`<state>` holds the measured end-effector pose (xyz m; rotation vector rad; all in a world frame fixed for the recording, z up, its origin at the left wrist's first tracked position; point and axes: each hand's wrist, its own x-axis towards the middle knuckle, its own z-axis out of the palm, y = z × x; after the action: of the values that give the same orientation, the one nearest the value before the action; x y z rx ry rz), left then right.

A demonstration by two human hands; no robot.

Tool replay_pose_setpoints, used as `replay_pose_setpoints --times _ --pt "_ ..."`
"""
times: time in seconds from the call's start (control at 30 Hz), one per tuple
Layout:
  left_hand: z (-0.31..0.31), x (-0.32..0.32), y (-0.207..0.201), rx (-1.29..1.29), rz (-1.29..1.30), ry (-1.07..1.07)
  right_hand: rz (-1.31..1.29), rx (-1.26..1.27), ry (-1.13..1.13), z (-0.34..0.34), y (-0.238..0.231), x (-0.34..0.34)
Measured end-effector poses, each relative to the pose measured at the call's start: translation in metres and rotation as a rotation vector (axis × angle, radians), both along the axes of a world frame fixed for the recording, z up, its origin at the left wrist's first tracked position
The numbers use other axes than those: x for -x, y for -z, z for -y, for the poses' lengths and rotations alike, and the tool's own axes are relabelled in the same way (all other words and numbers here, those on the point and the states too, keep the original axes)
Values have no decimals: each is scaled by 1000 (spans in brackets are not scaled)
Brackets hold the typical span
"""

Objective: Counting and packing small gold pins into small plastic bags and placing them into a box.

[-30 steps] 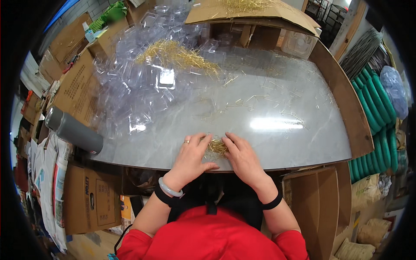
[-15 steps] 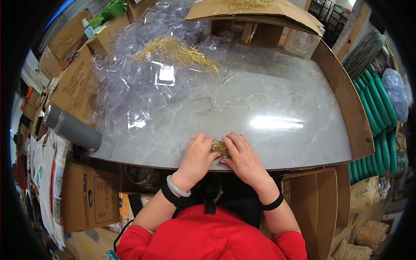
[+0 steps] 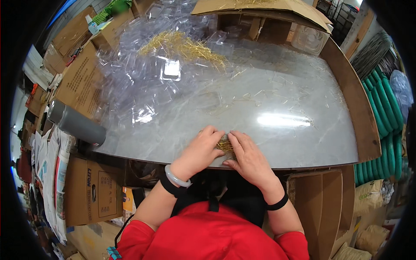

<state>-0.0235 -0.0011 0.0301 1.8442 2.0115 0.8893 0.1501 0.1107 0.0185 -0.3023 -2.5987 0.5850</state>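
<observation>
A bundle of thin gold wire pieces (image 3: 224, 145) lies at the table's near edge, between my two hands. My left hand (image 3: 201, 149) presses on it from the left, fingers closed together and thumb toward the middle. From the other side my right hand (image 3: 249, 155) cups it, fingertips and thumb closed around its right end. The fingers cover much of the bundle, and I cannot tell whether anything lies under it. Loose bent gold wires (image 3: 260, 96) are scattered across the grey table (image 3: 312, 149) beyond my hands.
Clear plastic boxes (image 3: 130, 89) are heaped at the left, with a gold wire pile (image 3: 184, 47) on top. A grey bottle (image 3: 82, 125) stands at the left edge. An opened carton (image 3: 264, 11) sits at the back. A brown board (image 3: 353, 93) borders the right side.
Both hands have stayed around the wire bundle and drawn slightly closer together over it. The whole view has shifted a little to the right.
</observation>
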Motion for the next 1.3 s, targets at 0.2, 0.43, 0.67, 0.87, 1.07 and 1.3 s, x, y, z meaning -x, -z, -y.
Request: replay_pose_setpoints --times 0.2,0.43,0.67,0.87,1.07,1.3 --pt "5 -15 -4 26 79 -100 23 -38 17 -6 8 -1" --pt "11 -4 2 -21 -87 9 -7 272 -60 -14 -1 -5" --pt "-9 -13 16 -118 -65 125 13 120 193 -14 -15 -42" --pt "-17 -22 24 -171 -112 137 -128 39 297 -1 8 -41" --pt "-10 -23 23 -143 -51 50 -276 224 317 7 7 -23" --pt "-9 -21 31 -170 -68 60 -248 250 230 17 16 -14"
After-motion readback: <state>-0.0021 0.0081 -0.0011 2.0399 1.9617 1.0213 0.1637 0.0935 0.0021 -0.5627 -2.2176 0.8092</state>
